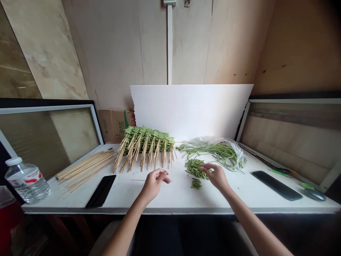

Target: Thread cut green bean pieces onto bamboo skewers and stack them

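Note:
My left hand (pixel 156 180) is closed above the white table, its fingers curled round a thin bamboo skewer (pixel 137 180) that sticks out to the left. My right hand (pixel 216 175) reaches over a pile of cut green bean pieces (pixel 195 166), thumb and fingertips pinched at the pile's right edge. Whatever lies between those fingertips is too small to make out. Just in front of the pile, a few bean pieces lie side by side in a small row (pixel 196 183). Behind my left hand are stacked skewers of bean pieces (pixel 149 138), their bare stick ends pointing toward me.
Loose bamboo skewers (pixel 87 167) lie at left, near a black phone (pixel 101 191) and a water bottle (pixel 28 181). Long beans (pixel 222 152) spill from a plastic bag (pixel 241 156) at back right. A dark elongated object (pixel 277 185) and a mouse (pixel 314 194) are on the right.

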A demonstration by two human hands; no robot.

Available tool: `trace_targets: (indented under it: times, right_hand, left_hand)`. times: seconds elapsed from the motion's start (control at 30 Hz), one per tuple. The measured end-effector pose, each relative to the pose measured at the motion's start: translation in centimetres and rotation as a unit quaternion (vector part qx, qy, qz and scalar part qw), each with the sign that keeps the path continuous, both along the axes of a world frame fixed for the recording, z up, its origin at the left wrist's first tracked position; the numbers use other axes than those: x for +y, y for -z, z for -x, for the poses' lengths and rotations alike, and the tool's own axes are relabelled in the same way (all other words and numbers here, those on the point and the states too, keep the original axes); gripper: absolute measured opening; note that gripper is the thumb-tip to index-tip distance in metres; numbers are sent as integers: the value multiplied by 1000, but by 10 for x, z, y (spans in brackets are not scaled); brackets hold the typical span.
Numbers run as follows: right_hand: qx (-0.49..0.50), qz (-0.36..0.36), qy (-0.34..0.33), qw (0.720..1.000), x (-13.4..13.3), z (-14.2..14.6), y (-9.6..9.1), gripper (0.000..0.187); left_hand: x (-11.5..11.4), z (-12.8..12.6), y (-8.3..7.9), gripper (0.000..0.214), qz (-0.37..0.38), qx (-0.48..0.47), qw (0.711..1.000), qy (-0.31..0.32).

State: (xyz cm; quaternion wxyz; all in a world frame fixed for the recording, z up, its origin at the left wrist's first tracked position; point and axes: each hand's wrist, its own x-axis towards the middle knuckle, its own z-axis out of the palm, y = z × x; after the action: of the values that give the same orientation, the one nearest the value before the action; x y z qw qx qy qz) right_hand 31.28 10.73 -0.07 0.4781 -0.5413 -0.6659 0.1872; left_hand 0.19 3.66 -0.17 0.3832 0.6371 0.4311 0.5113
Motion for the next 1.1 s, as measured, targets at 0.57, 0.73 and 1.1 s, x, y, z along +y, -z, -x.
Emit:
trace_targets:
  times: [0.57, 0.73, 1.1]
  right_hand:
    - [42, 49, -239, 969, -56, 87, -15, 36]
    - [34, 19, -209, 977, -62, 99, -5, 30]
    - [188, 103, -162, 963, -46, 71, 0, 50]
  left_hand:
    - [2, -8, 2, 42, 19, -74, 997, 10]
    - [-3, -17, 1, 38, 18, -57, 997, 49]
    - [21, 87, 24, 15, -46, 387, 905, -168]
